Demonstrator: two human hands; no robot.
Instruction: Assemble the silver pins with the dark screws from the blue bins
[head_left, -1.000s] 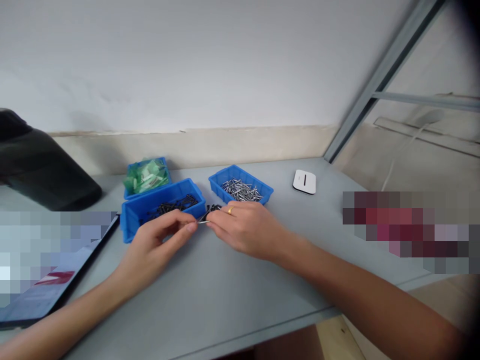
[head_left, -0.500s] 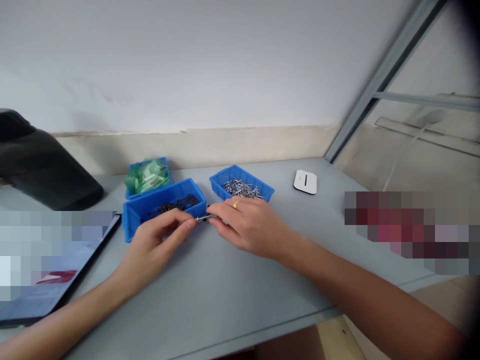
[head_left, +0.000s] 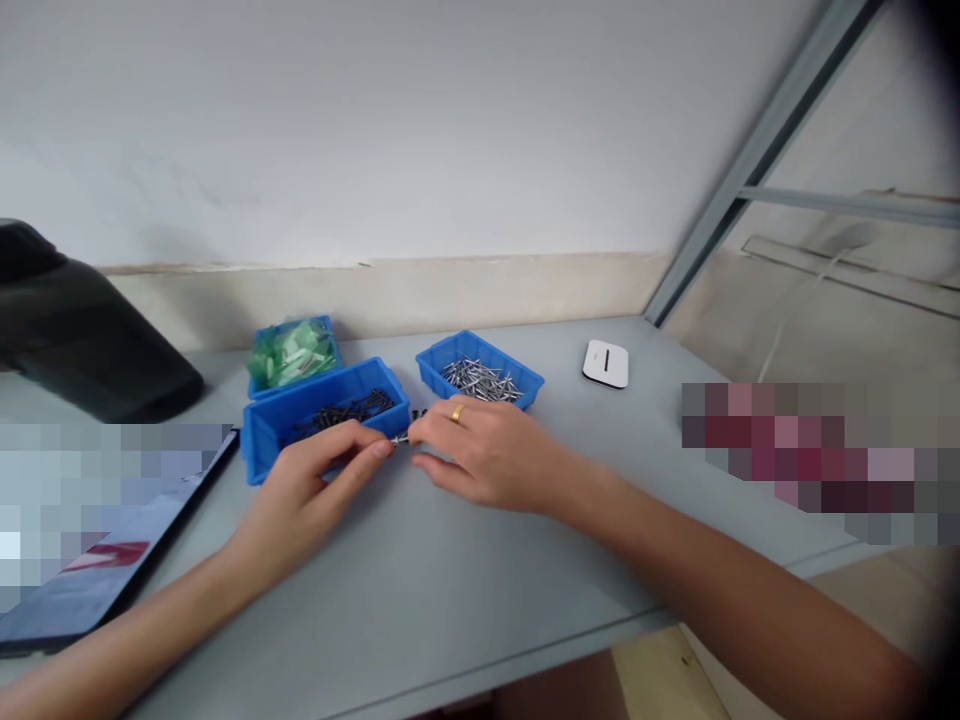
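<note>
Our left hand [head_left: 322, 475] pinches silver fastener [head_left: 400, 440] between thumb and forefinger, above worktop [head_left: 420, 590]. Our right hand [head_left: 491, 450] just beside, thumb and forefinger narrowly parted; cannot tell whether it holds anything. Beyond: blue tray [head_left: 259, 452] of black fasteners [head_left: 352, 409], second blue tray [head_left: 461, 345] of silver fasteners [head_left: 480, 380]. White device [head_left: 606, 365], marking too small to read. Green packets [head_left: 296, 352] behind black fasteners.

Bare forearms [head_left: 660, 560], right hand [head_left: 499, 455] wearing a gold ring [head_left: 457, 412] (slim and shiny)
</note>
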